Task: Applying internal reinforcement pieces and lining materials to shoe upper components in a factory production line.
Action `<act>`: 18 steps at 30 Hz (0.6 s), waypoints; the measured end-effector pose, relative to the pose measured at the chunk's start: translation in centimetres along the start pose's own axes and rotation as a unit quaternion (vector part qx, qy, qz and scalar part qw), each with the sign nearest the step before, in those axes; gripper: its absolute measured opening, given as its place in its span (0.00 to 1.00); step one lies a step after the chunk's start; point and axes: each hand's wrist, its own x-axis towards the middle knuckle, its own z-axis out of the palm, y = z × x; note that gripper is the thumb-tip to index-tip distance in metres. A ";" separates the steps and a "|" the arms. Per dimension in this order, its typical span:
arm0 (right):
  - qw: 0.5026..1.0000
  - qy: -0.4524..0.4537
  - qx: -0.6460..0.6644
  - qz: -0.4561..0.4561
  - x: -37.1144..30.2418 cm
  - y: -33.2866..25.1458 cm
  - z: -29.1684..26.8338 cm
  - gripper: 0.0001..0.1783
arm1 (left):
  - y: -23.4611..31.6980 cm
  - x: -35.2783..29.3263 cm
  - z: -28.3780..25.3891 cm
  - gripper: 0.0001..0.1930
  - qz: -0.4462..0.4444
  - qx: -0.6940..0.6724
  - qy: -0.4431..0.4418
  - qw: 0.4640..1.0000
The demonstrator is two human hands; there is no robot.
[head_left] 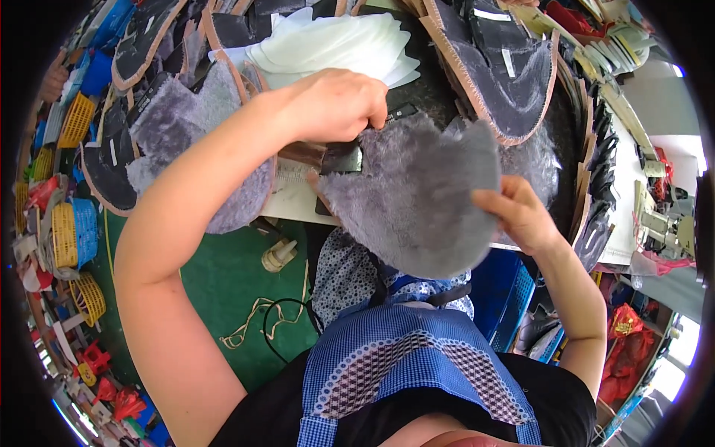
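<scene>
A grey plush piece (421, 197) with a rounded lower edge hangs over the near table edge, in front of my apron. My right hand (518, 212) grips its right rim, thumb on top and fingers behind. At the upper left corner of the same piece, my left hand (335, 104) is closed, its fingertips pinching the fabric edge. A small black tab (402, 112) shows just beside those fingertips. Another grey plush piece (223, 149) lies on the table under my left forearm. Beyond my left hand rests a fanned stack of white, translucent curved sheets (328, 48).
Black-lined pieces with tan edges (503, 74) are piled at the far right, with more (145, 37) at far left. A white table edge (298, 197) runs before me. A blue crate (510, 298) stands below at right; yellow baskets (65, 231) line the left.
</scene>
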 end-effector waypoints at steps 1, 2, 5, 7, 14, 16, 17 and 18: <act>0.992 -0.022 0.123 0.001 -0.3 0.2 0.1 0.18 | -0.3 0.3 0.0 0.10 0.000 0.000 -0.002 1.000; 0.992 -0.023 0.125 0.001 -0.2 0.8 0.1 0.18 | -0.5 0.5 0.0 0.10 0.013 0.004 0.004 1.000; 0.992 0.028 -0.110 -0.056 0.7 3.2 -0.4 0.16 | 0.3 0.8 -0.1 0.08 0.002 0.009 -0.003 1.000; 0.984 0.043 -0.164 -0.052 0.3 3.4 -0.1 0.16 | 1.1 0.5 0.0 0.06 -0.012 0.034 -0.001 0.999; 0.971 0.051 -0.229 -0.056 0.5 2.9 0.6 0.16 | 8.5 -0.8 3.3 0.32 -0.079 0.185 -0.047 0.978; 0.938 0.053 -0.324 -0.108 1.0 3.4 0.0 0.15 | 11.0 -2.4 7.2 0.47 -0.049 0.119 -0.020 0.991; 0.940 0.055 -0.321 -0.105 1.4 3.9 -0.1 0.15 | 12.0 -3.5 9.0 0.56 -0.020 0.039 0.027 0.999; 0.848 0.124 -0.469 -0.214 1.6 4.4 -0.3 0.17 | 13.1 -3.9 9.4 0.58 -0.017 0.018 -0.018 1.000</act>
